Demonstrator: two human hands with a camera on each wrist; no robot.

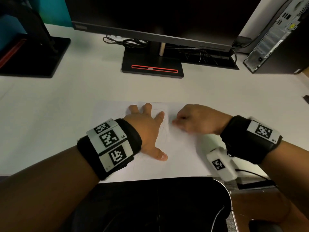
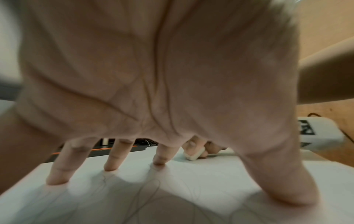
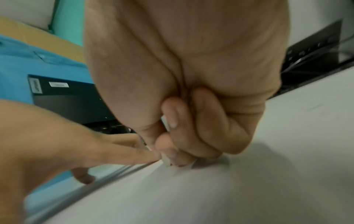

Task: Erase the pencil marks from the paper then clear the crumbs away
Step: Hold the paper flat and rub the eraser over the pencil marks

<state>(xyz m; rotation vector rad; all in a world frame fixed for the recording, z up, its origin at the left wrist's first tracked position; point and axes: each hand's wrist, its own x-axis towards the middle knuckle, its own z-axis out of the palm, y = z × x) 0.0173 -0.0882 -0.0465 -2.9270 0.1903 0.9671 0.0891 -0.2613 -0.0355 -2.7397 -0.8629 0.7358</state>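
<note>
Left hand: left hand (image 1: 147, 131) lies nearest, flat on the paper, fingers (image 2: 57, 171) spread wide and straight, tips pressing down.
Right hand: right hand (image 1: 195, 121) is curled up tight, pinching the eraser with thumb and fingers.
Eraser: small white eraser (image 2: 192, 156), its low end touching the paper just right of the left hand's pointer finger. Most of it is hidden by fingers, so which way its long side runs is hard to tell.
Paper: white paper (image 1: 117, 113) lies flat on the near middle of the desk, long side running left to right.
Pencil marks: thin curvy pencil marks (image 2: 145, 195) sit under and around the left hand.
Desk: white desk (image 1: 66, 91) holds it all.
Far things: black monitor (image 1: 158, 17) stands far behind the paper, its base showing a red stripe. Black computer tower (image 1: 275, 39) stands far right.
Writing: wrist bands (image 1: 110, 139) carry black and white square codes; the small letters beside them are too tiny to read for sure.
</note>
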